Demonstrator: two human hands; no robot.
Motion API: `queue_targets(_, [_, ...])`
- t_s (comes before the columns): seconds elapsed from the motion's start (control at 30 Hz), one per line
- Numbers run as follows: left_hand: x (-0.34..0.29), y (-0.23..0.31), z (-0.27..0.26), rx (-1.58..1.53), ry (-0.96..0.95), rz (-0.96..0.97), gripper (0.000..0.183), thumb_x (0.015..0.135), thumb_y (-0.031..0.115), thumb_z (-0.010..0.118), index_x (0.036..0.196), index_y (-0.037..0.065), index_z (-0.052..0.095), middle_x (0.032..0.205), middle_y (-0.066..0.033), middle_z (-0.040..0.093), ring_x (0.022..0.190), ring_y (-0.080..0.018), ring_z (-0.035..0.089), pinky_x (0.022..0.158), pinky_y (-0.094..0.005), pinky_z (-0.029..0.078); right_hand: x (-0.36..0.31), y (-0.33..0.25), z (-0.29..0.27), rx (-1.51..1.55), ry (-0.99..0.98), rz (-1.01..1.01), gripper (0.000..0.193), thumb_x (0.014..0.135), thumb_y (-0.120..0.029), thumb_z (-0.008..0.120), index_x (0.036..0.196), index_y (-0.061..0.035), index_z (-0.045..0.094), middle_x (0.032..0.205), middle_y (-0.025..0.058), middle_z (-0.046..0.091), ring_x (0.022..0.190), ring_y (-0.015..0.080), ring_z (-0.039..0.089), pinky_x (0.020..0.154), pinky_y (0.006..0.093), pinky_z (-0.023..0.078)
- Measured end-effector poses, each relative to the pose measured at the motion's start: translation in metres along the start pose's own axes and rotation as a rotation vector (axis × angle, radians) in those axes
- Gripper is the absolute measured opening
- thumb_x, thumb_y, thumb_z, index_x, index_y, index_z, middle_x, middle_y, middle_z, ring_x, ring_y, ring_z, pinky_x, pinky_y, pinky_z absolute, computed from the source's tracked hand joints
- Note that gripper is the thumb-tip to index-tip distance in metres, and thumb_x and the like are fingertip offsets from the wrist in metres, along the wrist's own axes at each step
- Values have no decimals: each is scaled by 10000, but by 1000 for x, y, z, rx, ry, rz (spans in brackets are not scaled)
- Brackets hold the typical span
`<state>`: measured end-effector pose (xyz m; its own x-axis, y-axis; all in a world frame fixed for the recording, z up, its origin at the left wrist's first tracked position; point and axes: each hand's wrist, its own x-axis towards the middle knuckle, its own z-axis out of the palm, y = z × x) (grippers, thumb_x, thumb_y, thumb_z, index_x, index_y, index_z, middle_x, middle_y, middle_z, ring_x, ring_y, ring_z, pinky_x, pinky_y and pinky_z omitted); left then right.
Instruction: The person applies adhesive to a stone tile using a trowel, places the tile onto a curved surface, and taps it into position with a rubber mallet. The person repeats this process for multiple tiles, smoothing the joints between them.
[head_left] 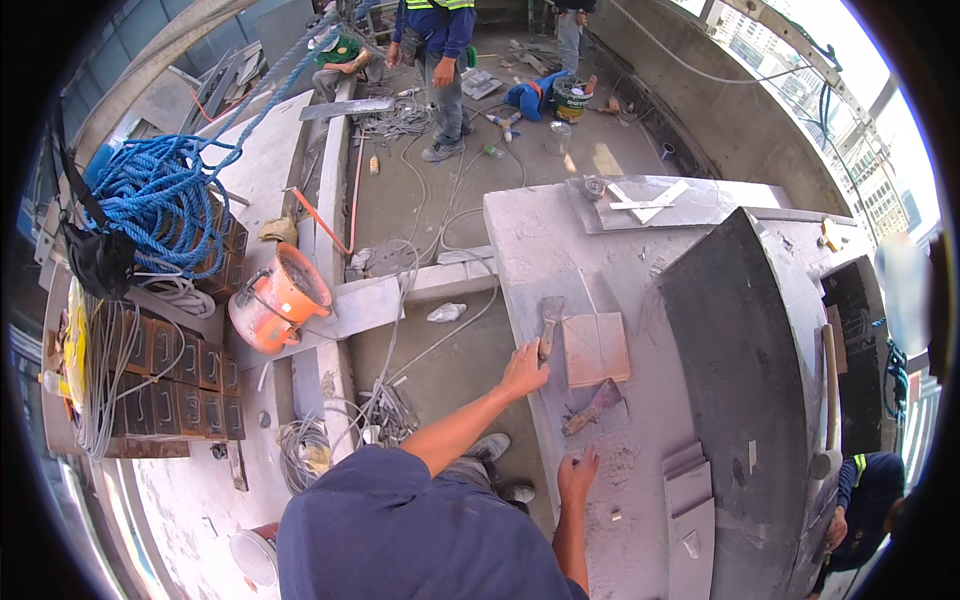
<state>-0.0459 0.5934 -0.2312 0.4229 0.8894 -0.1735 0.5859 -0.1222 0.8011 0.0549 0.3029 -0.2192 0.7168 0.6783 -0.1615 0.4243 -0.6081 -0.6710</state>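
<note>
My left hand (525,372) reaches over the edge of the pale slab, its fingers closed at the handle of a scraper with a broad, dusty blade (551,308). Just right of it lies a flat, square, pinkish-brown plate (597,350), coated in dust. A second scraper (596,406), with a dark reddish blade, rests on the slab below the plate. Nearer to me, my right hand (577,477) is held curled above the slab, apart from that second scraper. Whatever its fingers may hold is too small to make out.
A long dark panel (735,370) stands along the slab's right side, with a person (865,510) beyond. Leftward are an orange blower (282,298), blue rope (165,200) and stacked metal weights (180,375). Cables trail across the floor; other people stand farther off.
</note>
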Motion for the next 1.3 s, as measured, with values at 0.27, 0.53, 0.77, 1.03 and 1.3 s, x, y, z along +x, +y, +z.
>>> queue_targets(0.27, [-48, 7, 9, 60, 160, 190, 619, 925, 99, 649, 1504, -88, 535, 1444, -325, 572, 1386, -488, 539, 1205, -537, 414, -130, 76, -89, -59, 148, 255, 588, 937, -186, 651, 1500, -18, 629, 1224, 292, 759, 1047, 441, 764, 1022, 511, 577])
queue_targets(0.53, [-146, 118, 93, 47, -109, 728, 425, 921, -27, 605, 1342, -34, 668, 1245, -250, 687, 1211, -454, 639, 1066, -524, 493, -208, 138, -235, 310, 684, 534, 339, 1022, -114, 646, 1318, 13, 753, 1058, 211, 816, 876, 308, 822, 795, 411, 636])
queue_targets(0.77, [-244, 326, 206, -114, -135, 1043, 367, 974, -95, 587, 1313, -3, 697, 1196, -192, 728, 1109, -399, 679, 1010, -466, 537, -245, 197, -519, 368, 1016, 336, 250, 1073, -118, 662, 1243, 5, 797, 941, 79, 803, 778, 123, 719, 734, 285, 565])
queue_targets(1.03, [-323, 563, 304, -235, -22, 1335, 378, 1000, -11, 675, 1369, 69, 686, 1276, -150, 726, 1202, -351, 686, 1065, -457, 545, -119, 277, -793, -115, 842, -52, 314, 1030, -272, 712, 1228, -52, 817, 1063, 134, 821, 967, 239, 756, 925, 359, 578])
queue_targets(1.3, [-295, 617, 347, -223, -254, 1228, 405, 1036, 168, 683, 1429, 79, 637, 1341, -171, 685, 1274, -358, 643, 1141, -472, 477, 17, 369, -861, -400, 534, 121, 566, 1076, -502, 503, 1397, -95, 730, 1419, 276, 708, 1339, 454, 661, 1161, 537, 496])
